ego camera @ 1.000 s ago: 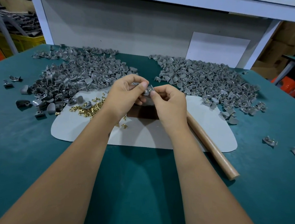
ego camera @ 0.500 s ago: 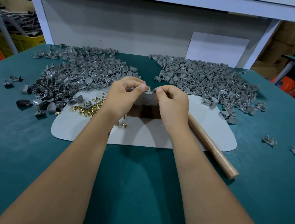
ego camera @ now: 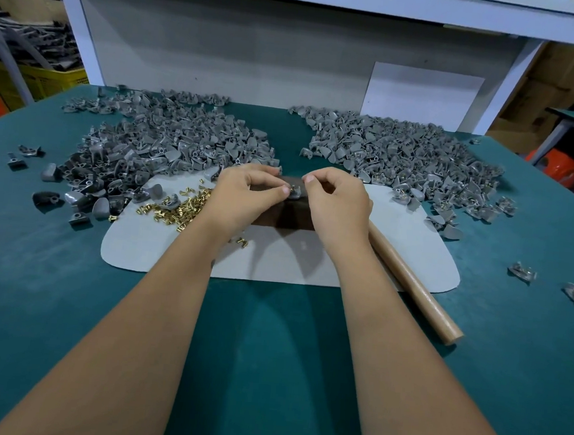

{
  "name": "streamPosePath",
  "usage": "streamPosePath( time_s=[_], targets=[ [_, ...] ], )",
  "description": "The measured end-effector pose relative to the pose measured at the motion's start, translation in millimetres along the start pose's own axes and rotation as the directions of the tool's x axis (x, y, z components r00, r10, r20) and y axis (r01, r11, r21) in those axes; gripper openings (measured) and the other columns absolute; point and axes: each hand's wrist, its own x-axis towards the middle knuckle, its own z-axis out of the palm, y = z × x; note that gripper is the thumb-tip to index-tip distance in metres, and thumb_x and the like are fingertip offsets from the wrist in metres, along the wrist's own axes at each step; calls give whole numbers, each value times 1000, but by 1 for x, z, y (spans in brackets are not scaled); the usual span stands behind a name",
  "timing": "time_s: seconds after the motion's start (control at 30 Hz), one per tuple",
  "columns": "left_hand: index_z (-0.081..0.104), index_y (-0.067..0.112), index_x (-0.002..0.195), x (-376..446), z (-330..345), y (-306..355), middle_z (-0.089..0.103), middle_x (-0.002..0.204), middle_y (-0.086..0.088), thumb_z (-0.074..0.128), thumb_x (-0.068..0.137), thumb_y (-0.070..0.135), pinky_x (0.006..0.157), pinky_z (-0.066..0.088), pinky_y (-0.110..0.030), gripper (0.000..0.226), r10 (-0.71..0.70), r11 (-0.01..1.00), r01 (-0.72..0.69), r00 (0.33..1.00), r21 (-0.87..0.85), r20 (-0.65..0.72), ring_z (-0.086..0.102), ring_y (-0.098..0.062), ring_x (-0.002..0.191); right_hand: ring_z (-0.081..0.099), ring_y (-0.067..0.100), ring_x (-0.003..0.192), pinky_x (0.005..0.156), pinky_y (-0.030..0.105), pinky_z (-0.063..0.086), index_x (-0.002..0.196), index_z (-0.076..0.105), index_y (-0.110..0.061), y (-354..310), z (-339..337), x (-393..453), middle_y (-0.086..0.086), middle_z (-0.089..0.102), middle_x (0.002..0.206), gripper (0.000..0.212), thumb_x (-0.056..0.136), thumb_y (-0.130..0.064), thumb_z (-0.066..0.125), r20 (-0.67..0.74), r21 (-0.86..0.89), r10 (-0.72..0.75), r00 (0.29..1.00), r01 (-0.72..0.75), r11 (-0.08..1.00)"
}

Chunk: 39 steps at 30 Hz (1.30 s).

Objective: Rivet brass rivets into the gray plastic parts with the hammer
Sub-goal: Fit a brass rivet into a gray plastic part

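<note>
Both hands meet at twelve o'clock on the pale grey mat [ego camera: 159, 252]. Left hand [ego camera: 242, 200] pinches a small grey plastic part [ego camera: 294, 194] on the dark block [ego camera: 278, 216]; right hand [ego camera: 338, 204], fingers curled, touches it. The wooden hammer handle [ego camera: 410, 285] lies at four o'clock.

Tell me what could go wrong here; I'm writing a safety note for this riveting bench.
The left hand and right hand pinch one gray part with a rivet seated; it may tip out. Fingers sit close to where the hammer would strike. Loose brass rivets could scatter off the mat.
</note>
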Motion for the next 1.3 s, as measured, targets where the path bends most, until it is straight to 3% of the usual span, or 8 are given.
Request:
streamPosePath(
  time_s=[0.1, 0.23, 0.33, 0.43, 0.5, 0.83, 0.97, 1.3],
  targets=[
    [77, 6, 101, 0, 1, -1, 62, 124, -2, 71, 87, 6, 78, 47, -5, 15, 25, 1000, -25, 1000, 16, 0, 60, 8, 87, 54, 17, 102, 98, 37, 31, 78, 64, -30, 0, 1, 1, -14, 65, 83, 16, 91, -27, 54, 22, -50, -31, 999, 32, 998],
    [76, 9, 100, 1, 1, -1, 62, 122, -2, 71, 86, 5, 77, 47, -4, 15, 26, 1000, -25, 1000, 6, -11, 61, 8, 85, 55, 17, 98, 99, 43, 35, 71, 61, -32, 0, 1, 3, -16, 63, 77, 19, 89, -25, 55, 22, -30, -36, 999, 37, 999],
    [75, 14, 99, 0, 2, -1, 62, 121, -3, 72, 85, 4, 91, 52, -20, 17, 17, 1000, -17, 1000, -20, -17, 64, -3, 95, 58, 19, 95, 96, 45, 40, 69, 59, -33, 1, 3, 4, -13, 64, 78, 18, 86, -27, 60, 34, -68, -80, 996, 82, 994],
    [74, 16, 99, 0, 2, -1, 61, 117, -1, 73, 85, 4, 98, 52, -32, 18, 15, 1000, -15, 1000, -22, -16, 64, -13, 103, 57, 17, 94, 89, 36, 35, 71, 59, -33, 3, 7, 4, -11, 65, 82, 15, 85, -31, 64, 55, -166, -140, 989, 147, 975],
    [74, 16, 100, 0, 2, -2, 61, 119, -3, 73, 85, 5, 96, 52, -29, 19, 20, 999, -20, 1000, -26, -14, 64, -10, 100, 54, 16, 94, 81, 32, 28, 74, 61, -33, 4, 9, 5, -11, 65, 84, 11, 85, -32, 63, 54, -233, -163, 985, 172, 957],
    [74, 14, 100, 3, 3, -3, 59, 118, 0, 74, 84, 5, 80, 48, -6, 18, 28, 999, -29, 999, -20, -14, 61, 3, 87, 49, 15, 95, 83, 33, 28, 76, 63, -27, 3, 14, 7, -14, 52, 79, 10, 86, -26, 63, 34, -340, -224, 974, 222, 914],
    [74, 16, 96, 5, 2, -5, 61, 117, 2, 75, 84, 6, 88, 51, -16, 16, 21, 999, -22, 1000, -27, -14, 62, 4, 89, 41, 11, 87, 76, 31, 20, 74, 57, -31, 2, 16, 6, -15, 52, 77, 16, 87, -25, 62, -12, -306, -154, 988, 143, 941],
    [74, 16, 99, 4, 2, -7, 62, 118, 0, 74, 84, 5, 77, 44, 0, 19, 50, 999, -50, 999, 6, -12, 60, 12, 85, 38, 11, 89, 76, 33, 20, 74, 57, -29, 1, 20, 1, -15, 51, 74, 15, 88, -26, 61, -55, -295, -115, 992, 94, 951]
  ],
)
